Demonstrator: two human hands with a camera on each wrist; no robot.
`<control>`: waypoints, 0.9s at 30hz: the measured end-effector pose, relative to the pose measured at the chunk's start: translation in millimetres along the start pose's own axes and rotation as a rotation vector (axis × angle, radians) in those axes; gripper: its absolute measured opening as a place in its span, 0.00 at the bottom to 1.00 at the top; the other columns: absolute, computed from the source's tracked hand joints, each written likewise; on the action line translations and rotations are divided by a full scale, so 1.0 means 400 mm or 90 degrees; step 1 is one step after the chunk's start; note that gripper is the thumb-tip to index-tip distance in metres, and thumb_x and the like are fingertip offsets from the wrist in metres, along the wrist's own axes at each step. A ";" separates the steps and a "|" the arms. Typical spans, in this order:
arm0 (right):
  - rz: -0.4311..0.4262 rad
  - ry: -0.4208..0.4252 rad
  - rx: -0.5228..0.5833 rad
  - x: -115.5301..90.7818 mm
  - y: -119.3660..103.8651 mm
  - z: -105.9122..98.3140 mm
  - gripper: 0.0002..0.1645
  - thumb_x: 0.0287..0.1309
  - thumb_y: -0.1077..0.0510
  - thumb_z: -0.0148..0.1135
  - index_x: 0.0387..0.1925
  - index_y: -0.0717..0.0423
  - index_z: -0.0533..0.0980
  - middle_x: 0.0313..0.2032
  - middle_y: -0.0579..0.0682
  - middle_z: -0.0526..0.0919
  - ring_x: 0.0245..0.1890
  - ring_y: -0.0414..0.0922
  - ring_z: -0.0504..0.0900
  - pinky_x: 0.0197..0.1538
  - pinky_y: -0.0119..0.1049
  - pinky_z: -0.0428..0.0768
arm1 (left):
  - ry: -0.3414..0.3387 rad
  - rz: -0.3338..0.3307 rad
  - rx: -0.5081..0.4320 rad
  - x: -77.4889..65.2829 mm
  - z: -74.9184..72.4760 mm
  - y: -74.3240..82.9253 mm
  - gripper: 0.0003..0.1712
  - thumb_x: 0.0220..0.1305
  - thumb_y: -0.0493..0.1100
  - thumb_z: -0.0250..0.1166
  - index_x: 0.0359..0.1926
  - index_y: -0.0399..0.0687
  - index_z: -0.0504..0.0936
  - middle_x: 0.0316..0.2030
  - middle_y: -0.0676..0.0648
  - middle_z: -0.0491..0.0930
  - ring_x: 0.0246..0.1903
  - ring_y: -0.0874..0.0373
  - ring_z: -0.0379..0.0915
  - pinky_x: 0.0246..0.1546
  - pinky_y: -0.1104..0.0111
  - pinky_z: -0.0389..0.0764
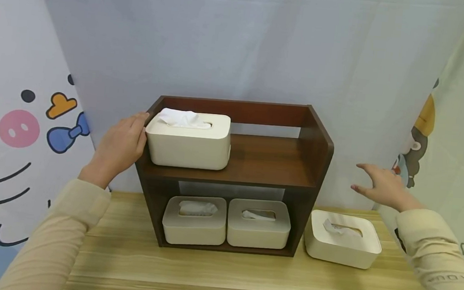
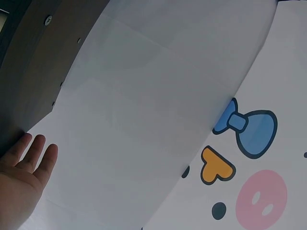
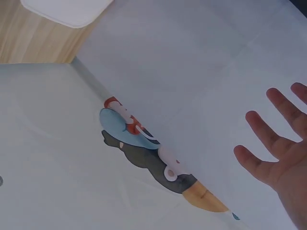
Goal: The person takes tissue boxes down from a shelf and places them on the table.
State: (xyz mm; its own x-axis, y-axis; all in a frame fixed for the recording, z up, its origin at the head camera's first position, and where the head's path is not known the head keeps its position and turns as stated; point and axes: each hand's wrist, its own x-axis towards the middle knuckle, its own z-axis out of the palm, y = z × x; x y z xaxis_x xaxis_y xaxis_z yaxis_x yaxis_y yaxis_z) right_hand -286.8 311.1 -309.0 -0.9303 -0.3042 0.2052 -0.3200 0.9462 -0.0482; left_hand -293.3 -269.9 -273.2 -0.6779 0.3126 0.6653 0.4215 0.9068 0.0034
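A dark brown two-tier shelf (image 1: 264, 159) stands on the wooden table. My left hand (image 1: 122, 147) is at its upper left side, with the fingers against the side panel, next to a cream tissue box (image 1: 188, 150) on the upper tier. In the left wrist view the left hand (image 2: 24, 177) has straight fingers near the panel's edge. To the right of the shelf, my right hand (image 1: 383, 186) hovers with spread fingers, holding nothing. Beneath it a tissue box (image 1: 340, 251) sits on the table. The right wrist view shows the hand (image 3: 283, 153) with its fingers extended.
On the lower tier two tissue boxes (image 1: 194, 231) stand side by side. The right part of the upper tier shows bare wood. Behind the shelf hangs a pale cloth (image 1: 245, 40), with cartoon-printed cloths (image 1: 10, 75) at the left and right.
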 end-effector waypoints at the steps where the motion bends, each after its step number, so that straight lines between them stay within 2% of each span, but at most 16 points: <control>1: -0.002 0.006 -0.006 0.003 -0.005 -0.013 0.38 0.55 0.45 0.59 0.59 0.67 0.63 0.54 0.71 0.70 0.46 0.69 0.74 0.40 0.63 0.74 | -0.001 -0.001 0.000 0.000 0.000 0.000 0.23 0.66 0.36 0.47 0.60 0.30 0.65 0.56 0.32 0.70 0.52 0.36 0.69 0.50 0.46 0.73; 10: -0.017 0.074 -0.029 0.028 -0.043 -0.103 0.35 0.57 0.46 0.57 0.59 0.65 0.65 0.54 0.68 0.73 0.46 0.66 0.75 0.40 0.63 0.72 | -0.008 -0.003 0.004 0.002 0.003 0.003 0.23 0.66 0.37 0.46 0.60 0.30 0.65 0.57 0.32 0.69 0.53 0.36 0.68 0.51 0.46 0.72; 14: -0.036 0.096 -0.026 0.046 -0.056 -0.128 0.34 0.57 0.47 0.57 0.59 0.63 0.65 0.53 0.66 0.74 0.44 0.64 0.76 0.31 0.54 0.75 | -0.010 -0.004 0.004 0.002 0.003 0.005 0.23 0.66 0.36 0.46 0.60 0.29 0.65 0.57 0.32 0.69 0.54 0.36 0.68 0.53 0.47 0.71; 18: -0.059 0.127 -0.023 0.065 -0.072 -0.149 0.32 0.57 0.49 0.57 0.58 0.62 0.67 0.50 0.66 0.76 0.40 0.62 0.78 0.24 0.47 0.74 | -0.010 -0.004 0.005 0.004 0.004 0.008 0.23 0.66 0.36 0.46 0.60 0.29 0.65 0.57 0.32 0.69 0.54 0.36 0.68 0.53 0.47 0.70; 24: -0.099 0.183 -0.017 0.093 -0.102 -0.181 0.28 0.56 0.53 0.57 0.56 0.63 0.69 0.49 0.65 0.77 0.43 0.63 0.77 0.33 0.56 0.75 | 0.004 0.003 0.005 0.006 0.009 0.010 0.23 0.66 0.36 0.47 0.59 0.29 0.66 0.56 0.31 0.70 0.53 0.36 0.68 0.52 0.47 0.71; 27: -0.099 0.191 -0.019 0.103 -0.120 -0.199 0.28 0.57 0.52 0.56 0.56 0.61 0.69 0.51 0.64 0.76 0.47 0.64 0.74 0.39 0.60 0.73 | 0.009 0.005 0.005 0.007 0.011 0.011 0.23 0.66 0.36 0.47 0.59 0.29 0.66 0.56 0.31 0.70 0.52 0.36 0.69 0.51 0.46 0.72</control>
State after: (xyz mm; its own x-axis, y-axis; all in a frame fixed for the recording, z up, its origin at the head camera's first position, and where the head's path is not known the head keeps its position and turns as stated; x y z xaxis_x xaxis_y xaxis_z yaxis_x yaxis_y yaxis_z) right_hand -295.3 261.8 -220.5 -0.7750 -0.4036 0.4862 -0.4448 0.8950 0.0340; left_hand -296.1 -263.6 -274.6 -0.6657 0.3154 0.6763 0.4222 0.9065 -0.0072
